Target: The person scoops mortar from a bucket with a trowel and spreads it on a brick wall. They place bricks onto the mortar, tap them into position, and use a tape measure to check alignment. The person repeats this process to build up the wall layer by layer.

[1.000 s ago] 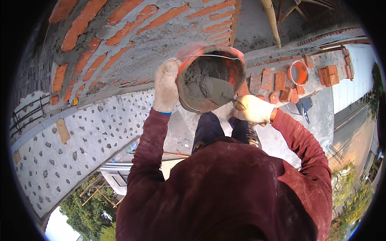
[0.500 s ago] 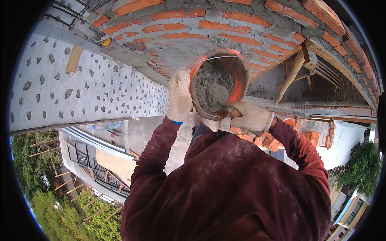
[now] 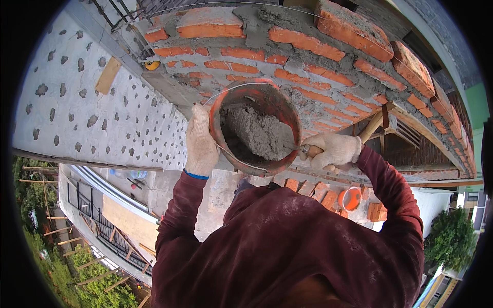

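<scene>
My left hand [image 3: 201, 146], in a pale knit work glove, is closed on the left side of an orange, mortar-smeared bucket [image 3: 220, 138]. The bucket is tilted, with its mouth facing me and a thin wire handle across its far rim. Inside, grey wet mortar [image 3: 257, 131] lies in a heap. At the bucket's right rim my gloved right hand [image 3: 333, 150] grips the wooden handle of a trowel [image 3: 310, 150]. Its blade appears buried under the mortar. Just beyond the bucket stands a brick wall [image 3: 308, 43] with thick grey joints.
Loose bricks [image 3: 321, 191] and a second orange bucket [image 3: 349, 198] lie below on the right. A pockmarked pale wall [image 3: 102, 102] runs along the left. A wooden arch form [image 3: 426, 126] supports brickwork at right. A string line [image 3: 205, 5] crosses the wall top.
The view has shifted, showing more of the wall's top. The bucket sits farther left and lower in the picture. My right hand has drawn rightward, and the mortar is heaped near the trowel.
</scene>
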The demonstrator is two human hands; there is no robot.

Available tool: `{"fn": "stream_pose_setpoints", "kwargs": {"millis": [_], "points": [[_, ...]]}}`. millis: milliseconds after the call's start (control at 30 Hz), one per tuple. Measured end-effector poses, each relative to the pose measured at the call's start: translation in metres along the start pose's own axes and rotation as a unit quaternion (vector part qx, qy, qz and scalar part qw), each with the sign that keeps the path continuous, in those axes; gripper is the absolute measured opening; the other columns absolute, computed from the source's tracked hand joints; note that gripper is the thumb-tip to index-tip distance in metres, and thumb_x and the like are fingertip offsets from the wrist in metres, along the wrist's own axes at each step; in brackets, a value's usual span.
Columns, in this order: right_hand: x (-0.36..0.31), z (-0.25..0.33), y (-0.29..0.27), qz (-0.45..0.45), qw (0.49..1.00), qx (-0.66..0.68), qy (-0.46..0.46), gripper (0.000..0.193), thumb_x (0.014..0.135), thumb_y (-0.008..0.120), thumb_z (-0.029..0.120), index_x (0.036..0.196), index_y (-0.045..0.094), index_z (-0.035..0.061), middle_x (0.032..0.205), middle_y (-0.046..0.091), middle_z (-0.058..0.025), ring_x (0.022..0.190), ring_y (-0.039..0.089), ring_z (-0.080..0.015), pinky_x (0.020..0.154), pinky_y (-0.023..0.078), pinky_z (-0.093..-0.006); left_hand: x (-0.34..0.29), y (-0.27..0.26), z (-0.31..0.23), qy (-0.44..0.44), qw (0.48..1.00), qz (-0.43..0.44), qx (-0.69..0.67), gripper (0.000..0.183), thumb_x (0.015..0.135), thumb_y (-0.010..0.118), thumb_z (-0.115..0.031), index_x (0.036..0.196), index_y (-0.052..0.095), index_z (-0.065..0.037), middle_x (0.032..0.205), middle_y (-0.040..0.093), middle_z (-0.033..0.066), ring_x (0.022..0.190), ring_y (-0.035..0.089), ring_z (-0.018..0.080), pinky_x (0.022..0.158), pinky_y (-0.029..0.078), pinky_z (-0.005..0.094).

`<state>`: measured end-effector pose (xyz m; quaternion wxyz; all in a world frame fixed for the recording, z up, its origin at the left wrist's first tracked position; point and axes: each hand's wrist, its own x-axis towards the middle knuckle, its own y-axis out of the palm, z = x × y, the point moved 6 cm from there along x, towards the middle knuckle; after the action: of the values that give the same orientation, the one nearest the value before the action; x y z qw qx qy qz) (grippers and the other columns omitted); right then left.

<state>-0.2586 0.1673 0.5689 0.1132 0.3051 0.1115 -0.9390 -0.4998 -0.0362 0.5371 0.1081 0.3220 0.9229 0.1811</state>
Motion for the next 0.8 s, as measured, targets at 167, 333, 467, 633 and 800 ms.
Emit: {"fn": "stream_pose_setpoints", "kwargs": {"millis": [167, 333, 467, 633, 800], "points": [[-0.031, 0.054, -0.03, 0.018, 0.999, 0.043, 0.015, 0.037, 0.083, 0.069, 0.013, 0.115, 0.062, -0.0049, 0.061, 0.058, 0.0008, 0.048, 0.055, -0.0088, 0.042, 0.043, -0.0281, 0.02, -0.008, -0.015, -0.014, 0.999, 0.02, -0.035, 0.065, 0.114, 0.033, -0.052, 0.145, 0.052, 0.002, 0.142, 0.059, 0.0135, 0.127, 0.058, 0.0238, 0.11, 0.046, 0.0385], [-0.075, 0.151, -0.089, -0.061, 0.998, -0.02, -0.025, 0.049, 0.08, 0.07, 0.01, 0.122, 0.058, -0.0125, 0.061, 0.058, 0.0001, 0.044, 0.054, -0.0077, 0.04, 0.043, -0.0254, 0.03, -0.01, -0.031, -0.012, 0.999, -0.035, -0.011, 0.065, 0.113, 0.034, -0.055, 0.129, 0.061, 0.002, 0.119, 0.065, 0.0107, 0.106, 0.061, 0.0191, 0.093, 0.05, 0.0326], [-0.082, 0.237, -0.149, -0.2, 0.965, -0.153, -0.07, 0.04, 0.082, 0.071, 0.009, 0.114, 0.06, -0.0111, 0.054, 0.057, 0.0001, 0.04, 0.054, -0.0073, 0.038, 0.043, -0.0226, 0.049, -0.036, -0.013, 0.041, 0.994, -0.014, 0.1, 0.057, 0.116, 0.033, -0.043, 0.127, 0.057, 0.007, 0.117, 0.064, 0.0166, 0.104, 0.061, 0.0243, 0.092, 0.05, 0.034], [-0.041, 0.281, -0.195, -0.326, 0.865, -0.381, 0.0, 0.024, 0.087, 0.069, 0.017, 0.103, 0.062, -0.0011, 0.073, 0.064, -0.0026, 0.063, 0.061, -0.0099, 0.06, 0.054, -0.0269, 0.057, -0.044, -0.01, 0.05, 0.993, -0.033, 0.097, 0.046, 0.117, 0.034, -0.032, 0.125, 0.054, 0.009, 0.116, 0.064, 0.0185, 0.104, 0.059, 0.0261, 0.092, 0.049, 0.0346], [0.029, 0.264, -0.168, -0.377, 0.634, -0.674, -0.047, 0.022, 0.09, 0.063, 0.011, 0.108, 0.061, -0.0005, 0.078, 0.069, -0.0186, 0.074, 0.073, -0.0348, 0.068, 0.059, -0.0455, 0.063, -0.064, 0.002, 0.013, 0.992, -0.03, 0.122, 0.063, 0.114, 0.035, -0.052, 0.137, 0.059, 0.001, 0.124, 0.065, 0.0105, 0.113, 0.062, 0.0194, 0.097, 0.051, 0.0333]]}}
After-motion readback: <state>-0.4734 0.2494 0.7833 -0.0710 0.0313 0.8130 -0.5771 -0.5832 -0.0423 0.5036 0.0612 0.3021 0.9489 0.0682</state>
